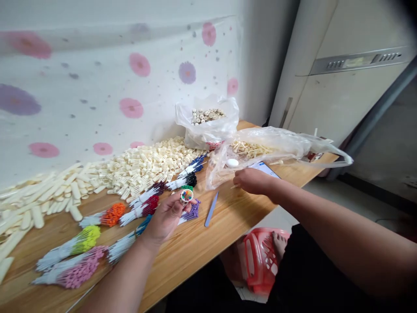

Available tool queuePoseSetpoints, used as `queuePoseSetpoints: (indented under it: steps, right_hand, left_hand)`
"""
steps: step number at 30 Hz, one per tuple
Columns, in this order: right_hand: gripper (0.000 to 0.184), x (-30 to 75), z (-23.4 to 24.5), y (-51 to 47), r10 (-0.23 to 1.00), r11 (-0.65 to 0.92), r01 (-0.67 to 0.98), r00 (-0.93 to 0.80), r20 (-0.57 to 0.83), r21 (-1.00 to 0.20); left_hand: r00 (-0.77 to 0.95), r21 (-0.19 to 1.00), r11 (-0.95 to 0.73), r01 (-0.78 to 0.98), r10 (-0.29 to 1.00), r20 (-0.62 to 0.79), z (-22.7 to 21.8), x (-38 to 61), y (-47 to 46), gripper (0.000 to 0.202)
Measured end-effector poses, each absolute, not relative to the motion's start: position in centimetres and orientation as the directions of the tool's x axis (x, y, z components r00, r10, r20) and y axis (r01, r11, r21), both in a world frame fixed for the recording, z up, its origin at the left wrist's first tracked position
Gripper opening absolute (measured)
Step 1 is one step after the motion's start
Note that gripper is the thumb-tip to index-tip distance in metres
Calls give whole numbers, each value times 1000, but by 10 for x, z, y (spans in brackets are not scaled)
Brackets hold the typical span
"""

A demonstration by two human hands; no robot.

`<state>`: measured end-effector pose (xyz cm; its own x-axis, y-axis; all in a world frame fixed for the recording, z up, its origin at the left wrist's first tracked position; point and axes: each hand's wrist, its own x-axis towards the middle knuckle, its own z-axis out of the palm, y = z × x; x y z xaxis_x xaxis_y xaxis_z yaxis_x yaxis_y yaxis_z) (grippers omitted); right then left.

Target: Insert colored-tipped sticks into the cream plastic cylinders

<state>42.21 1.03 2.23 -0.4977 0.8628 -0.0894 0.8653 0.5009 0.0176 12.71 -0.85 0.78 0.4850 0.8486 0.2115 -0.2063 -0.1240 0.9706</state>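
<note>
My left hand (167, 217) is closed round a small white round holder (186, 201), its open end up, with several coloured tips showing inside. Close to the plastic bag's front edge, my right hand (249, 180) is pinched shut; a small thin cream-coloured piece (233, 187) pokes out below the fingers. Behind that hand, the clear plastic bag (280, 141) lies open with small cream-coloured parts (250, 149) in it. A white oval object (232, 163) rests at the bag. A phone (267, 169) is partly hidden by my right hand. Blue-grey tweezers (211, 209) lie between my hands.
Bundles of white sticks with orange tips (113, 214), yellow tips (87, 238), pink tips (83, 267) and other colours lie left on the wooden table (182, 256). Behind are heaped cream-coloured clip-like parts (146, 165) and a second bag (208, 130). A red plastic stool (260, 261) stands below.
</note>
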Motion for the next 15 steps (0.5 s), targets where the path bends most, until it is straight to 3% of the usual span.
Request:
queuePoseSetpoints:
  steps: [2,3,6,10,15]
  right_hand:
    - [25,418,39,0,839,545,836,-544,29,-61]
    - [27,415,50,-7,807,589,792,-568,162,-158]
    - [33,400,83,-35,632,775,488,-619,466,-402]
    - [21,378,106,-65,528,848,299,-534,660,-437]
    - [14,365,108,-72,462,886,266,-561,687,-379]
  left_hand:
    - [514,969,-148,-196,827,230,8,126,-9,45]
    - [527,970,-157,-187,817,234,8,126,-9,45]
    - [543,974,-182,-137,808,228,8,125,-10,44]
    - [558,981,-188,-55,809,186,9,126,-13,45]
    - [607,978,-209,-1,777,166,12,127,-14,42]
